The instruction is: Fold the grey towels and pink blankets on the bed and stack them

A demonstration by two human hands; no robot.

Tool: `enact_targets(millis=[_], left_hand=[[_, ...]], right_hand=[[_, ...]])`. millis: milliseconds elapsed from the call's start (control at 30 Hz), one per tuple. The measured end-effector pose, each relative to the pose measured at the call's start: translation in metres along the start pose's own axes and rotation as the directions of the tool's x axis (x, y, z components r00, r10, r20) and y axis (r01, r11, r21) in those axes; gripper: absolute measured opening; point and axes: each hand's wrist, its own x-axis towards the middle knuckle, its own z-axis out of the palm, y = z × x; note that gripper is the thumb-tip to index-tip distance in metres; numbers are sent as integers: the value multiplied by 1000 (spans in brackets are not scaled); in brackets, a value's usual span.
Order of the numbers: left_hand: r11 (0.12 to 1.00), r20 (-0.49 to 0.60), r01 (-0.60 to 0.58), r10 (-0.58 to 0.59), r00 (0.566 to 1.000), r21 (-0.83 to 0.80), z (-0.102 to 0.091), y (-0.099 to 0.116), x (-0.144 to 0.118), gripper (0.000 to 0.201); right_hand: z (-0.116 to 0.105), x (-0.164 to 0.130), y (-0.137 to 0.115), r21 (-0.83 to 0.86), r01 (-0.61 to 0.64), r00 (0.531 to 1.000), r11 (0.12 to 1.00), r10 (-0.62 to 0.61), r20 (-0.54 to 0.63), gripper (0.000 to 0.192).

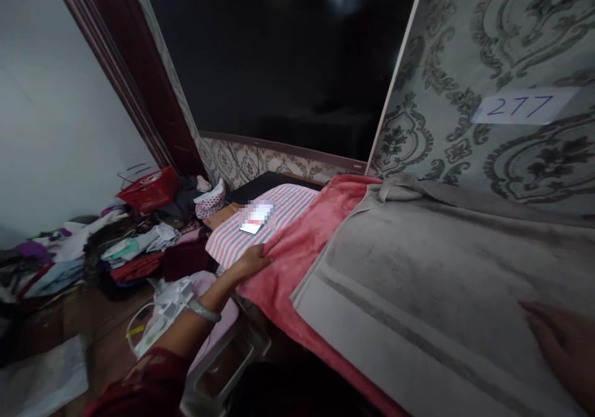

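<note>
My left hand (253, 261) is closed on the edge of a plush pink blanket (307, 225), beside a pink, white and grey striped cloth (227, 243). Over the blanket lies a grey towel (418, 262), its near part turned to a paler side with a darker band along it. At the right edge of the view my right hand (560, 349) rests on or just above this towel, fingers stretched out; part of it is cut off. A phone with a lit screen (252, 226) lies on the striped cloth, partly blurred.
A large dark television (288, 57) hangs behind. Heaped clothes (139, 262) and a red bag (151, 188) are at the left. Below my left arm stand a pink-topped stool (220, 330) and a white corded device (162, 311). A paper marked 277 (525, 106) is on the wall.
</note>
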Motion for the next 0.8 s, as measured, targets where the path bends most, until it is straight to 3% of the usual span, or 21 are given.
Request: enact_targets(millis=[100,333,533,800], left_hand=[[993,11,-27,26,1000,118,-1,-3,4,12],[983,-18,-12,15,1000,182,-11,-11,2,21],[979,-103,42,-21,994,201,-10,-25,-1,19],[986,-119,44,-25,993,160,-13,-28,-4,20]], right_hand=[[-7,1,-10,-2,-37,999,999,37,31,68],[-31,0,-36,-21,-32,997,999,34,70,66],[-24,0,-30,-20,-45,998,999,46,52,63],[-22,1,-31,-35,-38,997,999,40,68,73]])
